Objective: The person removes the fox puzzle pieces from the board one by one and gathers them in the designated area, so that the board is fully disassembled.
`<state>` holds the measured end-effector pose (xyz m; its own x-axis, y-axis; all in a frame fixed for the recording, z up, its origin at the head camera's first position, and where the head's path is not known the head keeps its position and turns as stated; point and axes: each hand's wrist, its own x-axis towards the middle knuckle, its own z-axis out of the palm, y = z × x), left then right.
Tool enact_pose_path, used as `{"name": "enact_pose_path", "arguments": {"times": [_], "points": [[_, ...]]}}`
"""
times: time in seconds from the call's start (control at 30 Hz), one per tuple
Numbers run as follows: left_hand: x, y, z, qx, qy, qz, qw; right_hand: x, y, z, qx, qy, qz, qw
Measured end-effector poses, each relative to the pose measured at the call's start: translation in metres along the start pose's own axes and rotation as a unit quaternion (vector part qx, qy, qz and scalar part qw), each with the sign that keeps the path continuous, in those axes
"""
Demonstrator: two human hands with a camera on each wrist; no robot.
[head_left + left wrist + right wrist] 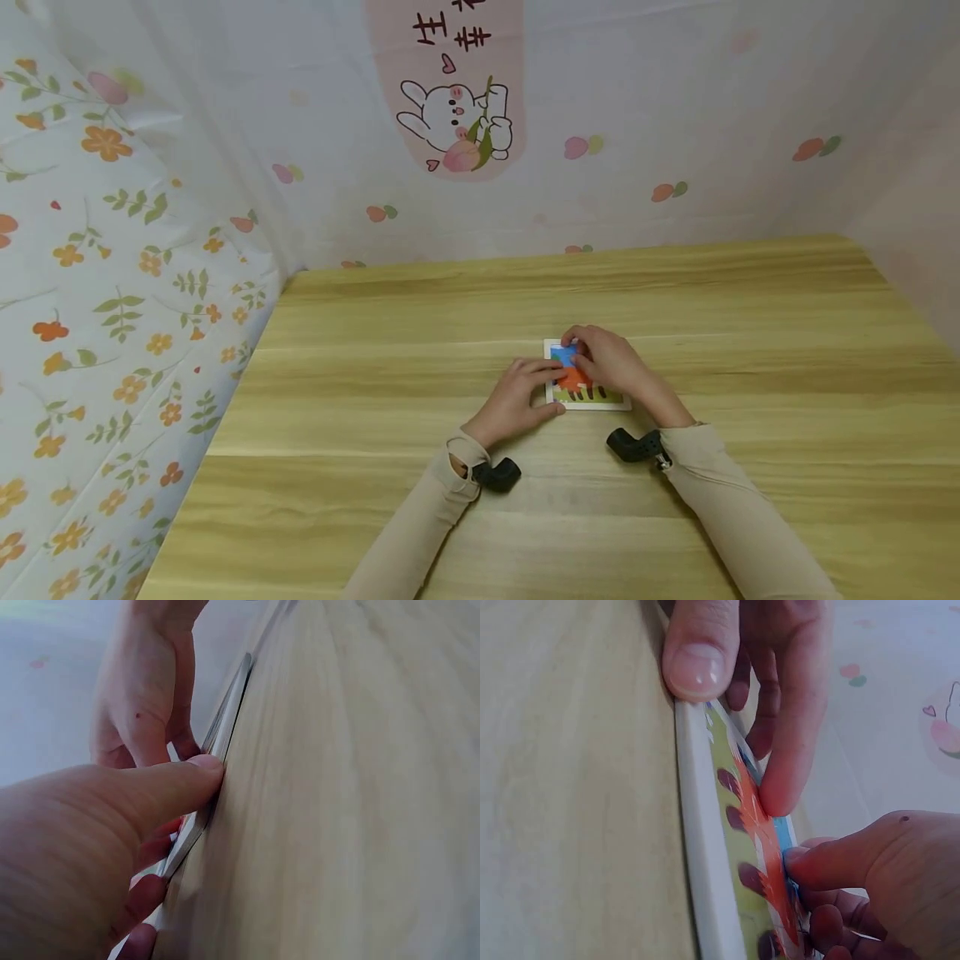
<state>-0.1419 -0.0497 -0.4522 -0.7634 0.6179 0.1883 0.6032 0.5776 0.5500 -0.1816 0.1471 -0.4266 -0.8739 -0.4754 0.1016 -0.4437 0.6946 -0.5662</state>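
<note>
A small flat picture board (588,407) with a white border lies on the table. It shows an orange animal with dark legs on green grass under blue. My left hand (517,397) holds its left side, the thumb at the near edge and fingers reaching over the picture. In the left wrist view that thumb (202,766) presses the board's edge (238,694). From the right, my right hand (611,360) reaches over the far part, fingers bent at the top edge. The right thumb (802,864) touches the blue area; its other fingertips are partly hidden.
The wood-grain table (375,400) reaches back to a white printed cloth (315,117) with a rabbit drawing. A floral cloth (120,333) hangs along the left side. Black wrist-camera mounts (633,446) sit at both beige sleeves, close above the table.
</note>
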Motion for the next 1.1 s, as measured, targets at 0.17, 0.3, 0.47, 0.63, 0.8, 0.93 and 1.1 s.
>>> {"name": "enact_pose_path", "arguments": {"times": [0.17, 0.3, 0.47, 0.63, 0.8, 0.93, 1.1], "points": [[-0.0007, 0.0005, 0.0017, -0.005, 0.002, -0.005, 1.0000, 0.0003, 0.0002, 0.0034, 0.001, 0.004, 0.003, 1.0000], [0.0004, 0.0002, 0.0038, -0.005, 0.007, -0.002, 1.0000, 0.0003, 0.0015, 0.0026, 0.005, 0.005, 0.001, 1.0000], [0.0010, 0.0003, 0.0035, -0.009, 0.010, -0.011, 0.9999, 0.0008, 0.0030, 0.0000, 0.014, -0.003, -0.001, 0.9999], [0.0011, 0.0025, 0.0012, -0.014, -0.008, -0.052, 0.9985, 0.0022, 0.0027, -0.0015, 0.007, -0.003, -0.004, 1.0000], [0.0003, 0.0045, -0.0004, -0.022, -0.025, -0.074, 0.9967, 0.0021, 0.0016, -0.0019, -0.001, -0.009, 0.002, 1.0000], [-0.0003, 0.0056, -0.0012, -0.020, -0.031, -0.074, 0.9966, 0.0010, 0.0001, -0.0015, 0.002, -0.012, 0.002, 0.9999], [-0.0012, 0.0054, -0.0017, -0.014, -0.029, -0.073, 0.9968, 0.0004, -0.0017, 0.0024, -0.008, -0.012, 0.002, 0.9999]]}}
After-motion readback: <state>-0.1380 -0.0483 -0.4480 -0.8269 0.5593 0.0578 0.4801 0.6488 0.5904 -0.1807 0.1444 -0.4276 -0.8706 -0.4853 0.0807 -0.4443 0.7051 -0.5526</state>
